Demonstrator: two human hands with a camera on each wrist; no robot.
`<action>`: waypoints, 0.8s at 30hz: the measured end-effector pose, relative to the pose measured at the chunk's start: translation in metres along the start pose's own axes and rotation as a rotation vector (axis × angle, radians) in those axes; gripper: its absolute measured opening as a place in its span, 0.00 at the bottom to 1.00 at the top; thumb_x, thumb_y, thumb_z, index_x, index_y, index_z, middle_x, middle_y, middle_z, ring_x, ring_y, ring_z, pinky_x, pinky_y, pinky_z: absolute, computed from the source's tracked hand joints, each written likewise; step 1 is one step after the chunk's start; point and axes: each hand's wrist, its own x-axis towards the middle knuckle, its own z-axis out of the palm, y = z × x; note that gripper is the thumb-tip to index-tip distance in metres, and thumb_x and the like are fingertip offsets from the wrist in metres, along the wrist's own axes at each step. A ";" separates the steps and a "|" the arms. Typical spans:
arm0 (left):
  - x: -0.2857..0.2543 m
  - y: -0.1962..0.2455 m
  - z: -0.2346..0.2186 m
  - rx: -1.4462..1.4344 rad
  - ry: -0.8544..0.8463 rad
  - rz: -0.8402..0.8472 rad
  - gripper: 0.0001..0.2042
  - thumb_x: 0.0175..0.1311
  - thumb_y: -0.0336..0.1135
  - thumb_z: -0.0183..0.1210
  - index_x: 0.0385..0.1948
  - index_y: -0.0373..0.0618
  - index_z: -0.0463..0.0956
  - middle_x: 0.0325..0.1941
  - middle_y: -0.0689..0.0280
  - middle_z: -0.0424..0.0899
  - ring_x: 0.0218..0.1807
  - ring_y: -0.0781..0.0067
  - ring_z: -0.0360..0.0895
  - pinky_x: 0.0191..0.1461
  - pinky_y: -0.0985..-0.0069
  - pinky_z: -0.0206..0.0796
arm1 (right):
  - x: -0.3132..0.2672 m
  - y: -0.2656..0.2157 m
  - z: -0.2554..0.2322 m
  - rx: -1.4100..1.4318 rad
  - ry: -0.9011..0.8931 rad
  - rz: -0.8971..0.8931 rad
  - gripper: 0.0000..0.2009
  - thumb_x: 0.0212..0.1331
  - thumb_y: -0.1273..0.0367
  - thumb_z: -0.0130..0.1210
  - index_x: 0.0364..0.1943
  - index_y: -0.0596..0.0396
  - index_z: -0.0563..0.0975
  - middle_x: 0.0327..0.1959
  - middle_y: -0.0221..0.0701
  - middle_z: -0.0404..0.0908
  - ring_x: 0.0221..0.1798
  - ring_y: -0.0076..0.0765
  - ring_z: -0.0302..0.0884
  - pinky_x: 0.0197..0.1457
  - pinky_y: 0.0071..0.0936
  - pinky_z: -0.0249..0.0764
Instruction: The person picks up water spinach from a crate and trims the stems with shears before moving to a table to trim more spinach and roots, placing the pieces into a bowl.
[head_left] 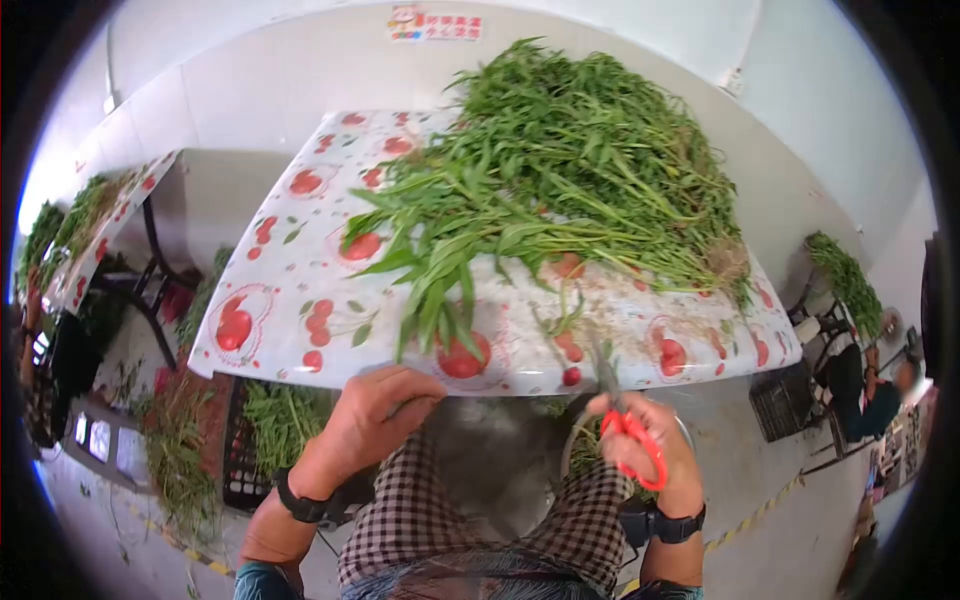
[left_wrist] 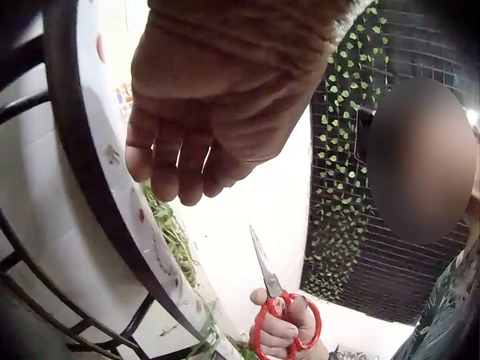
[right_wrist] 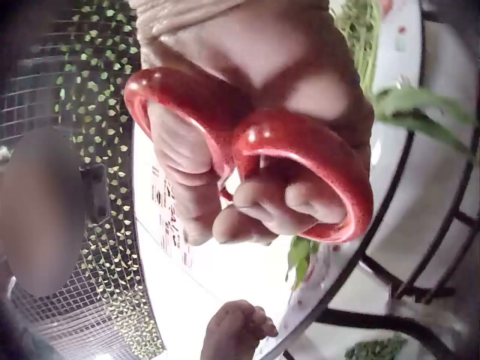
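My right hand [head_left: 668, 432] grips a pair of scissors [head_left: 655, 465] near the table's front edge, with fingers through the red handle loops. In the left wrist view the closed blades of the scissors [left_wrist: 264, 262] point upward. My left hand [head_left: 362, 418] hangs at the front edge of the table with fingers loosely bent and holds nothing. Across the back and right of the table [head_left: 280, 335] lies a large heap of leafy green stems [head_left: 590, 150]. A few leafy stems [head_left: 440, 270] stick out toward the front, between and beyond both hands.
Below the table, a black crate [head_left: 235, 470] of greens stands left of my legs, and a round container [head_left: 580, 450] sits between them. Loose plants [head_left: 175, 435] lie on the floor at left. Another person [head_left: 880, 395] sits far right near a black crate [head_left: 783, 403].
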 end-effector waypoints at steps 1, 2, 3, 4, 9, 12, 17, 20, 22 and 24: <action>0.011 0.000 0.007 -0.015 -0.009 0.044 0.08 0.49 0.18 0.54 0.31 0.39 0.75 0.28 0.60 0.79 0.32 0.65 0.79 0.36 0.75 0.69 | 0.001 0.002 -0.011 0.028 0.119 -0.074 0.21 0.47 0.69 0.61 0.46 0.63 0.71 0.25 0.23 0.72 0.25 0.16 0.68 0.28 0.13 0.64; 0.021 -0.001 0.015 -0.045 -0.003 0.075 0.07 0.50 0.20 0.54 0.31 0.39 0.75 0.28 0.60 0.79 0.31 0.64 0.79 0.36 0.74 0.69 | 0.003 -0.003 -0.023 -0.032 0.232 -0.113 0.18 0.48 0.73 0.59 0.46 0.61 0.72 0.26 0.22 0.72 0.26 0.15 0.67 0.30 0.14 0.64; 0.032 0.001 0.021 -0.017 -0.015 0.111 0.06 0.51 0.20 0.54 0.31 0.39 0.75 0.28 0.60 0.79 0.32 0.63 0.79 0.36 0.74 0.69 | 0.006 -0.009 -0.037 -0.092 0.346 -0.151 0.16 0.49 0.76 0.57 0.45 0.60 0.73 0.27 0.20 0.71 0.28 0.14 0.66 0.32 0.15 0.65; 0.042 0.003 0.026 0.011 -0.026 0.145 0.06 0.51 0.21 0.54 0.31 0.39 0.75 0.28 0.59 0.79 0.32 0.63 0.79 0.37 0.73 0.69 | 0.014 -0.003 -0.055 -0.148 0.407 -0.267 0.14 0.50 0.76 0.57 0.42 0.60 0.73 0.27 0.21 0.71 0.28 0.14 0.65 0.31 0.15 0.65; 0.070 -0.020 0.063 -0.042 -0.016 0.059 0.06 0.54 0.25 0.53 0.33 0.39 0.76 0.30 0.61 0.80 0.33 0.65 0.79 0.36 0.73 0.69 | 0.026 -0.012 -0.117 -0.396 0.617 -0.225 0.15 0.52 0.71 0.57 0.44 0.60 0.71 0.26 0.23 0.73 0.26 0.15 0.68 0.26 0.13 0.64; 0.075 -0.025 0.070 -0.131 0.039 -0.142 0.07 0.55 0.27 0.52 0.33 0.39 0.76 0.27 0.62 0.80 0.26 0.71 0.76 0.31 0.76 0.67 | 0.046 -0.015 -0.130 -0.762 0.707 -0.258 0.12 0.52 0.74 0.55 0.42 0.57 0.72 0.23 0.26 0.73 0.23 0.21 0.69 0.26 0.17 0.65; 0.076 -0.014 0.071 -0.027 0.048 -0.185 0.07 0.55 0.30 0.53 0.32 0.39 0.76 0.26 0.62 0.80 0.23 0.73 0.75 0.30 0.78 0.66 | 0.114 -0.011 -0.113 -1.174 0.562 -0.273 0.07 0.56 0.67 0.48 0.36 0.54 0.70 0.25 0.40 0.76 0.28 0.47 0.75 0.29 0.41 0.68; 0.074 -0.019 0.073 -0.008 0.085 -0.122 0.06 0.55 0.30 0.53 0.31 0.39 0.76 0.27 0.61 0.80 0.30 0.72 0.78 0.36 0.78 0.68 | 0.151 -0.013 -0.105 -1.315 0.532 -0.242 0.08 0.55 0.67 0.48 0.37 0.53 0.70 0.26 0.41 0.77 0.31 0.50 0.76 0.31 0.44 0.68; 0.073 -0.022 0.072 -0.021 0.065 -0.167 0.06 0.55 0.29 0.53 0.31 0.40 0.76 0.28 0.61 0.81 0.33 0.71 0.79 0.38 0.78 0.68 | 0.168 -0.007 -0.111 -1.363 0.502 -0.227 0.09 0.54 0.68 0.49 0.38 0.52 0.71 0.26 0.41 0.78 0.32 0.50 0.76 0.32 0.44 0.68; 0.073 -0.025 0.074 -0.031 0.085 -0.126 0.06 0.55 0.29 0.53 0.31 0.39 0.76 0.28 0.62 0.80 0.32 0.71 0.78 0.38 0.77 0.68 | 0.176 -0.003 -0.115 -1.394 0.458 -0.234 0.09 0.53 0.69 0.49 0.38 0.52 0.71 0.26 0.41 0.78 0.32 0.51 0.76 0.33 0.45 0.69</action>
